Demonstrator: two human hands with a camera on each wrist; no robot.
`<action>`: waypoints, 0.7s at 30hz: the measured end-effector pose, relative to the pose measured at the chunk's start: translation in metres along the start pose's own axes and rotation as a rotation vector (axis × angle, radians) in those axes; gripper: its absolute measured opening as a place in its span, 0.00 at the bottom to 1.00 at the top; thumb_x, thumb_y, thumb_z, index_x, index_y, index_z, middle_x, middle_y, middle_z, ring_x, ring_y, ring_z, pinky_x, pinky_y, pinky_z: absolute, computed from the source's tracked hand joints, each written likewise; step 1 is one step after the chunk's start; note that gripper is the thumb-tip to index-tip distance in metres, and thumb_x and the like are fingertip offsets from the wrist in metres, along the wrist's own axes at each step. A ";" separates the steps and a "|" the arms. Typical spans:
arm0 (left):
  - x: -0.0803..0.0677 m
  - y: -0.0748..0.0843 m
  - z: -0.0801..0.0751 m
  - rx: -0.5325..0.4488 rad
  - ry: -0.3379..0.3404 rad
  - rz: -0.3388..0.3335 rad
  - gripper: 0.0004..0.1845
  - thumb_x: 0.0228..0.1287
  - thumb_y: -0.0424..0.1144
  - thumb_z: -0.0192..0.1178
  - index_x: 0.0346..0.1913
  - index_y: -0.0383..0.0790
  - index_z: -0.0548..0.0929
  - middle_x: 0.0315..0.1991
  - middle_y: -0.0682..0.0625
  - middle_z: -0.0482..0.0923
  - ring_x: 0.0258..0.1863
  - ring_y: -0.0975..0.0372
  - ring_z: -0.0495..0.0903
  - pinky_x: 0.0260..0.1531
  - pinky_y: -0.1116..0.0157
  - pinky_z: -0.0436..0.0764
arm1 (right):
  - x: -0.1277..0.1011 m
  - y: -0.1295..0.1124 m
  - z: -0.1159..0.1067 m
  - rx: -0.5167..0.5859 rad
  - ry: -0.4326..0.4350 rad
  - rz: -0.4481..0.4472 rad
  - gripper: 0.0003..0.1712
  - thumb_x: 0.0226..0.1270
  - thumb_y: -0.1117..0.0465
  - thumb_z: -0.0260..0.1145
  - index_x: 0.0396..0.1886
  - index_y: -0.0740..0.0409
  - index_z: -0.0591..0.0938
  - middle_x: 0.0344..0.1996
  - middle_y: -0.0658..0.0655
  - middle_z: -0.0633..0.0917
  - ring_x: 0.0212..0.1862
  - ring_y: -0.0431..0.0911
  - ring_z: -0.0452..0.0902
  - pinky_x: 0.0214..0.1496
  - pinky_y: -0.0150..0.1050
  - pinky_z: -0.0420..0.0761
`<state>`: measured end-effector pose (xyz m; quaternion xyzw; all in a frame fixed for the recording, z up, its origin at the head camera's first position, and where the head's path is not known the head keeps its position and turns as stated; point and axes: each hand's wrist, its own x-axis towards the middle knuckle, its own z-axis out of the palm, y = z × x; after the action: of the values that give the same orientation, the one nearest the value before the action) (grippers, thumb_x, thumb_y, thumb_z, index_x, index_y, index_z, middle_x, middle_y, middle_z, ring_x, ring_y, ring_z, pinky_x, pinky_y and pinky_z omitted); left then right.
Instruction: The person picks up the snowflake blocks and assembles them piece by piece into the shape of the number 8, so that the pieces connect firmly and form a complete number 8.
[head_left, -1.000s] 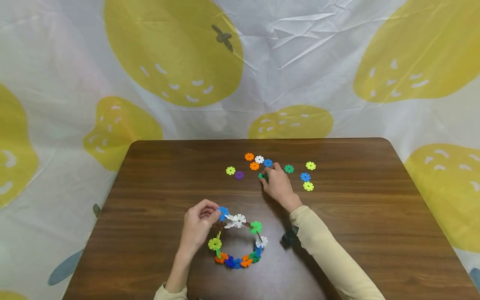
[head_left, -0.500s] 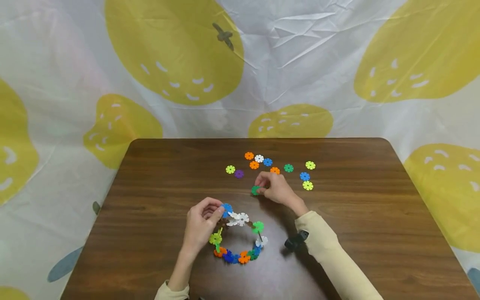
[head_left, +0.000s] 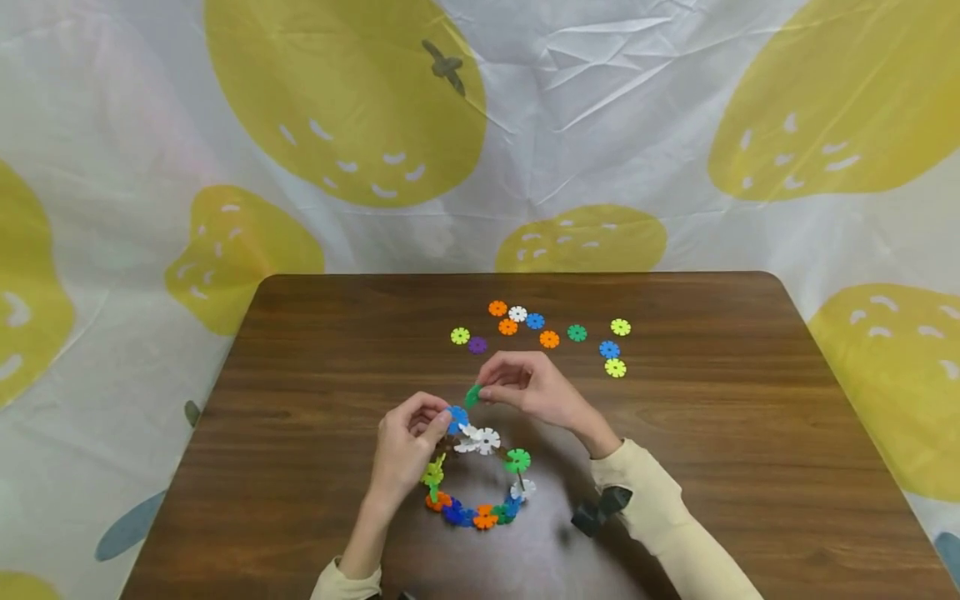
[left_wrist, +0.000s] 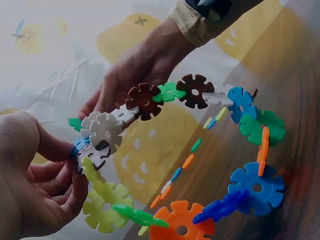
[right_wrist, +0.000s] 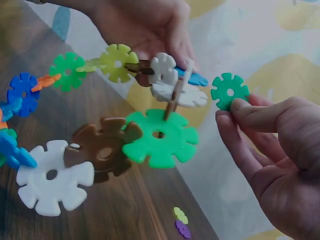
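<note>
R hand (head_left: pixel 538 389) pinches green disc (head_left: pixel 472 396) nr but apart from blue disc (head_left: pixel 457 420) pinched by L hand (head_left: pixel 405 435), green lying twd far edge of table (head_left: pixel 360 287).

Hands (head_left: pixel 402 443) close together — both in pinches

I see room: tabletop (head_left: pixel 765 417) right of right sleeve (head_left: pixel 667 508) | tight: green disc (right_wrist: pixel 221 94) to blue disc (right_wrist: pixel 194 76) | blocking: disc ring (head_left: pixel 485 518) near side, loose discs (head_left: pixel 544 339) far side
</note>
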<state>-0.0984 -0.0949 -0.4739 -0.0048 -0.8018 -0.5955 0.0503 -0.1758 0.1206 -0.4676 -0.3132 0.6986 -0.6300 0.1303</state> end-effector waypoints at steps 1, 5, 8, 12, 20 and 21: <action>0.000 0.000 0.000 0.002 -0.001 -0.004 0.04 0.65 0.30 0.66 0.36 0.31 0.85 0.29 0.43 0.83 0.26 0.67 0.79 0.31 0.73 0.80 | 0.000 0.000 0.002 -0.002 0.002 -0.008 0.05 0.66 0.72 0.68 0.40 0.63 0.84 0.35 0.64 0.88 0.36 0.43 0.87 0.41 0.41 0.89; -0.001 -0.001 0.000 -0.009 -0.001 -0.010 0.03 0.65 0.29 0.66 0.35 0.31 0.85 0.29 0.43 0.82 0.26 0.67 0.79 0.31 0.73 0.79 | 0.000 0.001 0.006 -0.023 0.017 -0.048 0.05 0.66 0.73 0.68 0.40 0.64 0.85 0.35 0.64 0.88 0.36 0.44 0.87 0.40 0.41 0.89; -0.001 -0.003 -0.001 -0.023 -0.002 -0.012 0.02 0.65 0.28 0.65 0.35 0.31 0.85 0.29 0.43 0.82 0.26 0.67 0.78 0.30 0.73 0.79 | 0.001 0.003 0.008 -0.034 0.039 -0.070 0.05 0.66 0.74 0.68 0.39 0.65 0.85 0.35 0.64 0.88 0.37 0.49 0.87 0.39 0.40 0.88; -0.002 -0.003 -0.001 -0.041 -0.006 -0.023 0.02 0.65 0.28 0.65 0.35 0.30 0.85 0.29 0.42 0.82 0.26 0.67 0.78 0.30 0.74 0.79 | 0.000 0.002 0.010 -0.030 0.044 -0.065 0.05 0.66 0.74 0.68 0.39 0.65 0.85 0.36 0.64 0.88 0.37 0.48 0.87 0.40 0.38 0.88; -0.002 -0.004 -0.003 -0.074 -0.005 -0.033 0.02 0.64 0.27 0.65 0.35 0.29 0.85 0.29 0.40 0.81 0.25 0.67 0.77 0.29 0.74 0.77 | 0.000 0.003 0.014 -0.064 0.040 -0.091 0.05 0.67 0.73 0.67 0.40 0.65 0.86 0.37 0.63 0.88 0.39 0.58 0.86 0.45 0.40 0.88; -0.002 -0.003 -0.003 -0.078 -0.006 -0.032 0.02 0.64 0.27 0.65 0.35 0.29 0.85 0.28 0.40 0.81 0.25 0.67 0.77 0.29 0.74 0.77 | 0.000 0.003 0.014 -0.072 0.044 -0.097 0.05 0.67 0.73 0.67 0.40 0.65 0.86 0.37 0.62 0.89 0.39 0.59 0.86 0.46 0.41 0.88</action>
<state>-0.0960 -0.0984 -0.4766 0.0044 -0.7780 -0.6271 0.0380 -0.1684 0.1094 -0.4732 -0.3374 0.7076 -0.6166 0.0730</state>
